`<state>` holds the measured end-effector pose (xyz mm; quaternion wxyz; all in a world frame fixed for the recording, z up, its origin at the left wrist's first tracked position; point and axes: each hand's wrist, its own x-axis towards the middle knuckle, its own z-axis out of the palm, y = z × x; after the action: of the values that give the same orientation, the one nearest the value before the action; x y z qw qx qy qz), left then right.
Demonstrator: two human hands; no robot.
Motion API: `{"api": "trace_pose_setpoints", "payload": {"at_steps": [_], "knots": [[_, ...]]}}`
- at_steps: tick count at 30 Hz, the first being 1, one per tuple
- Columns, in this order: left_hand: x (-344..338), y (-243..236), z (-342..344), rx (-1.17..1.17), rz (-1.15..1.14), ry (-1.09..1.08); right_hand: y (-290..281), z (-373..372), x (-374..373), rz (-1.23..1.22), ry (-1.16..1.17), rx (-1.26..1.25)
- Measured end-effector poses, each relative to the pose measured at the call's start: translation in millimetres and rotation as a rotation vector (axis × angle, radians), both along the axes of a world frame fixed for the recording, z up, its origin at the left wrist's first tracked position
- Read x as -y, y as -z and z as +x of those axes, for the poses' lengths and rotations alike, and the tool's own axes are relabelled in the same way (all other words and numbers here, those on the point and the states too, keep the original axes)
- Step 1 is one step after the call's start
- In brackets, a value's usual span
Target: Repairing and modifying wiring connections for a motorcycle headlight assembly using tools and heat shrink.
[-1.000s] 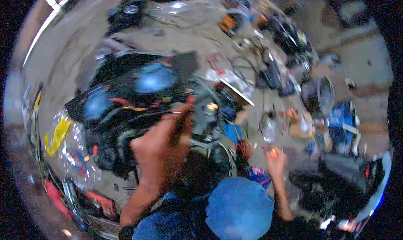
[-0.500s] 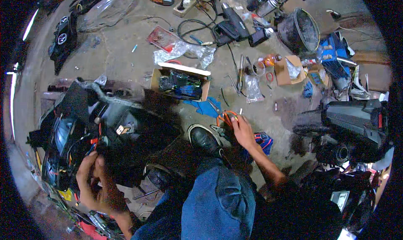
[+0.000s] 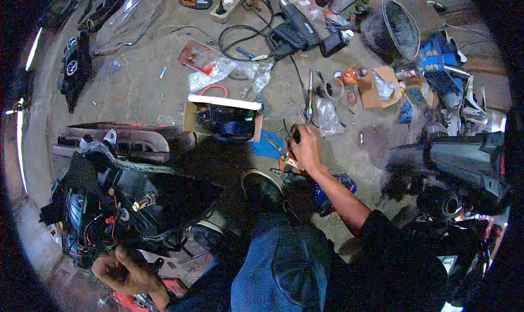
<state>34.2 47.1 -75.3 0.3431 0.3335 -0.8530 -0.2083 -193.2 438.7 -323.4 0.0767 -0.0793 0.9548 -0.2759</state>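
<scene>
My right hand (image 3: 308,151) is closed round a small dark thing (image 3: 296,133), rounded and roll-like, too dim to name surely. Just below its fingers, pliers (image 3: 285,152) with orange handles lie on the floor, jaws over a blue cloth (image 3: 266,144). At lower left my left hand (image 3: 123,271) has its fingers curled together; whether anything is in them is hidden. It is beside a black plastic vehicle panel (image 3: 180,194) with loose wires, among them an orange-red connector (image 3: 112,220).
An open cardboard box (image 3: 224,100) of dark parts stands ahead. Farther off lie a heat gun (image 3: 297,31), a power strip (image 3: 229,10) and a black bucket (image 3: 390,31). A grey and black motorcycle part (image 3: 453,156) is at right. My shoe (image 3: 262,189) is near the pliers.
My right hand has let go of the pliers and now grips the dark thing. My left hand has drawn back from the wires, toward me. The view has shifted.
</scene>
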Motion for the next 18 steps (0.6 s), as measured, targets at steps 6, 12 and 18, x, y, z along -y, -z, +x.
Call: {"api": "trace_pose_setpoints", "payload": {"at_steps": [6,12,18], "knots": [[-1.1,5.2,47.9,0.032,0.156,0.671,-6.6,14.6,11.5,-0.157,0.041,0.083],[-101.8,22.8,-52.6,0.856,0.385,1.313,-124.6,69.3,32.8,-0.401,-0.395,0.431],[-144.7,70.2,-62.8,0.409,0.08,1.273,-153.3,100.7,29.5,-0.39,-0.515,0.429]]}}
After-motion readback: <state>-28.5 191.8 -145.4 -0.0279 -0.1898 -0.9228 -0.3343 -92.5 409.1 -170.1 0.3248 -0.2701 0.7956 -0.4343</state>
